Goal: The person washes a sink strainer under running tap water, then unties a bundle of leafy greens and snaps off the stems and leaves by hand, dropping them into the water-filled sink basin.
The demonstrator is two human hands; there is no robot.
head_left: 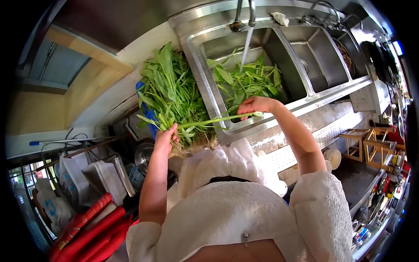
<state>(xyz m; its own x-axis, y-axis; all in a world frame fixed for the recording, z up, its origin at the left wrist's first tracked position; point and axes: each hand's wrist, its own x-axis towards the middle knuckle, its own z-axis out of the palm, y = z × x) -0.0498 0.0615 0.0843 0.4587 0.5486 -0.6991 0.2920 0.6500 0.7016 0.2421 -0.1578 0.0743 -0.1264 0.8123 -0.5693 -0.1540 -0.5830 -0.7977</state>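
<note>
A long green vegetable stem [205, 122] stretches between my two hands, in front of the sink's near left corner. My left hand [165, 139] is closed around its leafy end, beside a big heap of leafy greens [174, 87] with roots at the near side. Over the sink's near rim, my right hand [257, 106] pinches the stem close to its pale cut end. More loose greens [253, 78] lie in the left basin [286, 65], under water running from the faucet [252, 15].
Two further basins [312, 56] are to the right, with a crumpled white cloth [280, 18] on the back ledge. A blue crate edge [148, 111] shows under the heap. White plastic baskets [104, 179] stand at lower left, wooden stools [364, 144] at right.
</note>
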